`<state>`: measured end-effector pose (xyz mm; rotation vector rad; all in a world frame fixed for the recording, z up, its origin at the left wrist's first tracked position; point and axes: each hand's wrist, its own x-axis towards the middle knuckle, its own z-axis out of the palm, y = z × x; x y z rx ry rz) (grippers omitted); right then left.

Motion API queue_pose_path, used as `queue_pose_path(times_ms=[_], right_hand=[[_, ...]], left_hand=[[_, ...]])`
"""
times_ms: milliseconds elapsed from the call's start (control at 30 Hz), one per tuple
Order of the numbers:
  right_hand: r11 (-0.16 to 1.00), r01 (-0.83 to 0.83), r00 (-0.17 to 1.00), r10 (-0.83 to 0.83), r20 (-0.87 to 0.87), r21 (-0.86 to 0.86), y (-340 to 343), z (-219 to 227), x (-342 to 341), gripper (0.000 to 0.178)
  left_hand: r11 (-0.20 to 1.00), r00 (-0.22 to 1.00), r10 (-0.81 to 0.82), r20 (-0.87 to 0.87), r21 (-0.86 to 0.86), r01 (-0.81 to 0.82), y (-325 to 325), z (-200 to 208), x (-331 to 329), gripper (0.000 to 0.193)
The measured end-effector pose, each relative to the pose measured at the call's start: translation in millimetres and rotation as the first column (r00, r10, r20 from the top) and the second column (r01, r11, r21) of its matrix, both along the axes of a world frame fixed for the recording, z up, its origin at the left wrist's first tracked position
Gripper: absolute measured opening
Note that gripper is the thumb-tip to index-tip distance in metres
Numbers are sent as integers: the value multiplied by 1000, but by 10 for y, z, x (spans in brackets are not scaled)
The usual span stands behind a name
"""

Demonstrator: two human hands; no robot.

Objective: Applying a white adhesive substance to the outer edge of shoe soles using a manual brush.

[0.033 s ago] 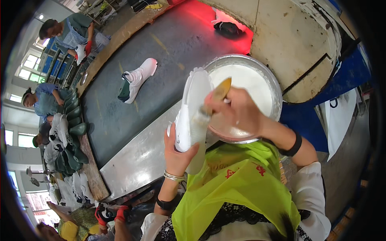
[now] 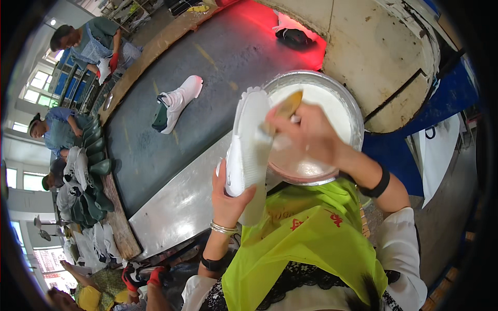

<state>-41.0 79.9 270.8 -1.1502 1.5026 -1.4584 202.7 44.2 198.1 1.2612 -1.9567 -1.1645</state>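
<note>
My left hand (image 2: 228,199) grips a white shoe (image 2: 248,145) from below, sole turned up toward me. A wooden-handled brush (image 2: 282,111) is pinched in my right hand (image 2: 306,135), its head resting on the shoe's sole. Both are held just in front of a round metal basin (image 2: 340,101) filled with white liquid. I wear a yellow-green apron (image 2: 306,243), bracelets on the left wrist and a black band on the right.
A dark conveyor belt (image 2: 218,67) runs to the upper left with one white shoe (image 2: 176,101) on a green last lying on it. Other people stand along its far side by stacked green lasts (image 2: 96,160). A cream drum (image 2: 373,46) sits behind the basin.
</note>
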Motion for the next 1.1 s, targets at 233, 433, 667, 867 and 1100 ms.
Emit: queue_pose_path(times_ms=[233,433,667,867,1100], right_hand=[[867,-52,873,-201,-445,-495,-205,-190,-7,22],[876,-210,864,-41,-501,-434,170,-159,429,19],[943,273,887,-323,-329,-189,-335,30,185,17],[989,112,953,-135,-270,-97,86,-88,673,12],[938,204,909,-287,-301,-280,-402,21,481,16]], left_hand=[[899,951,27,-308,424,112,35,235,4,74],[875,956,38,-290,472,108,-6,179,34,74],[833,922,141,-360,546,85,-67,373,248,73],[804,925,224,-307,595,3,-172,333,412,73],[815,897,219,-384,578,48,-366,419,382,70]])
